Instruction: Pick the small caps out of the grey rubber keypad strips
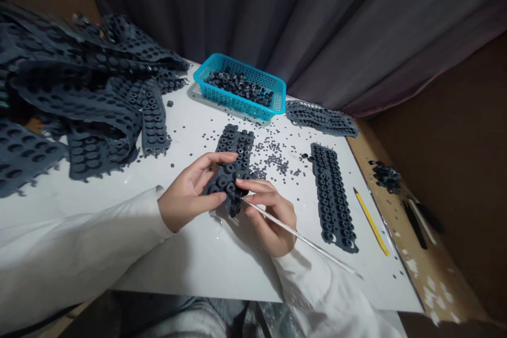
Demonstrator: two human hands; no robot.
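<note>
A dark grey rubber strip with rows of round ring-shaped studs runs from the white table up into my hands, its near end lifted and bent. My left hand grips that strip's left side between fingers and thumb. In my right hand is a thin pale rod, pinched between thumb and fingers, its tip against the near end of the strip. What the tip does there is too small to make out. Small dark discs lie scattered just beyond my right hand.
A blue basket of small dark rubber pieces stands at the back. Large perforated rubber sheets are heaped on the left. On the right lie another studded strip, a yellow craft knife or pencil and a perforated sheet.
</note>
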